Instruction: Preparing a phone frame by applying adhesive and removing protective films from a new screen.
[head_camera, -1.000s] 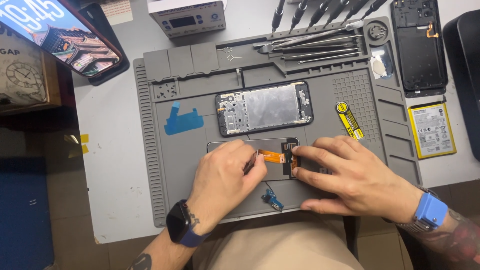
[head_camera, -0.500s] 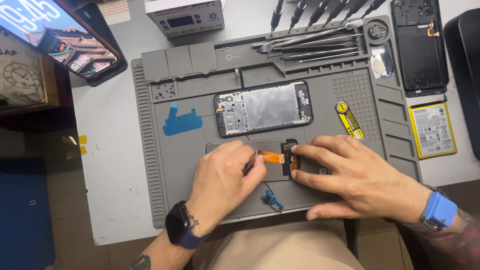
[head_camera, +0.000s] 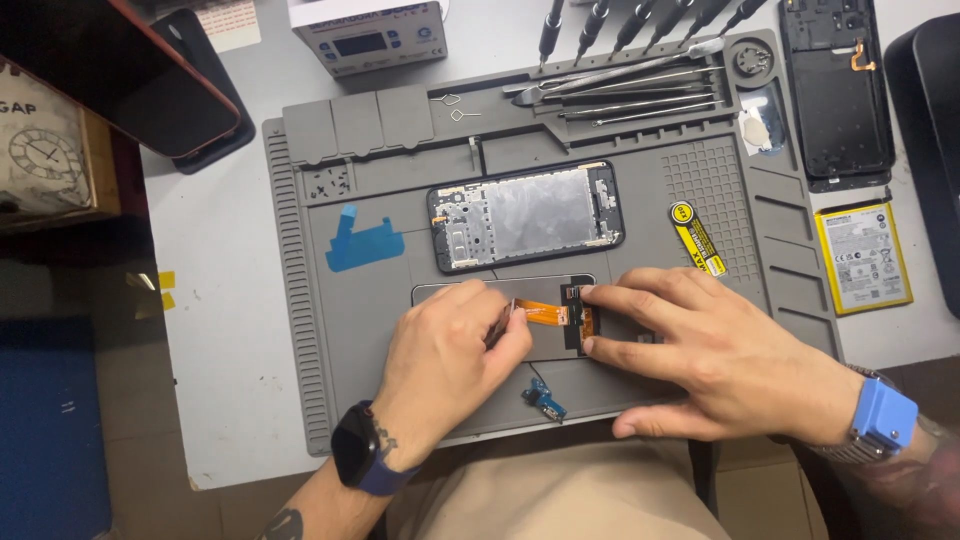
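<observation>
A grey repair mat (head_camera: 370, 330) covers the table. On it lies an opened phone frame (head_camera: 527, 216) with its silver inside facing up. Just below it lies a dark display panel (head_camera: 545, 330) with an orange flex cable (head_camera: 545, 313) on its back. My left hand (head_camera: 445, 365) pinches a thin metal tool whose tip touches the left end of the flex cable. My right hand (head_camera: 715, 350) presses thumb and forefinger on the black strip at the cable's right end, holding the panel down. A small blue circuit board (head_camera: 545, 400) lies loose near the mat's front edge.
Screwdrivers and tweezers (head_camera: 630, 85) lie along the mat's back edge. A blue adhesive piece (head_camera: 362, 243) and a yellow label strip (head_camera: 697, 238) rest on the mat. A black back cover (head_camera: 835, 90) and a battery (head_camera: 862, 257) lie right of it. A lit device (head_camera: 370, 35) stands behind.
The view has shifted slightly. The phone at the upper left has gone from a lit screen to dark. Both hands stay on the flex cable with almost no movement.
</observation>
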